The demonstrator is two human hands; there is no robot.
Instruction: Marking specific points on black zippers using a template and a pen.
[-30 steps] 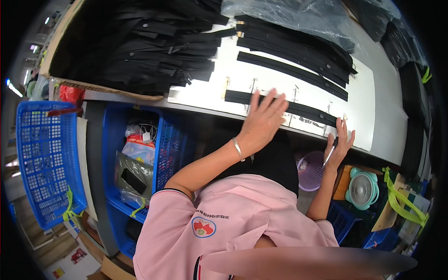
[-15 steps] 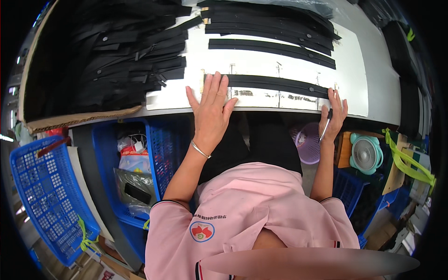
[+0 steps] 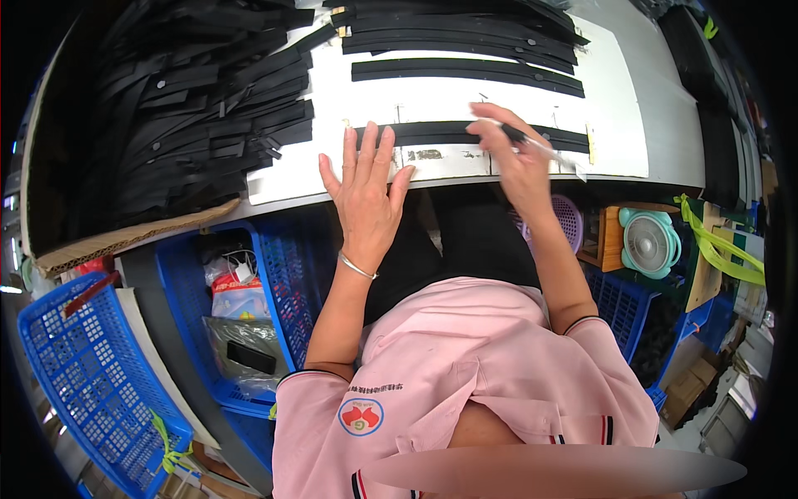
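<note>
A black strip [image 3: 436, 133] lies nearly straight across a white board [image 3: 615, 108] on the tabletop [image 3: 669, 125], near the board's six o'clock edge, running from nine to three o'clock. The left hand [image 3: 366, 208] is laid palm down at the strip's nine o'clock end, fingertips on the strip, fingers and thumb spread; its grip is apart, with nothing clamped in it. A bracelet [image 3: 357, 266] circles that wrist. The right hand [image 3: 524, 170], blurred, is over the strip's three o'clock half, its grip together on a pen [image 3: 540, 148] slanting toward four o'clock; whether the hand touches the strip cannot be told. A yellowish tab [image 3: 591, 143] stands at the strip's three o'clock end. At the strip's twelve o'clock, apart from it, lies a second strip [image 3: 465, 75], and beyond that a stack [image 3: 449, 33] of more. A large pile [image 3: 183, 116] of black strips fills a box [image 3: 141, 241] at ten o'clock, some ends reaching over the board. At eight o'clock are a blue basket [image 3: 100, 382] and a phone [image 3: 251, 358] lying on a plastic bag inside a crate [image 3: 187, 320]. A purple basket [image 3: 569, 218] sits at the right hand's five o'clock, and a fan [image 3: 651, 243] at three o'clock.
</note>
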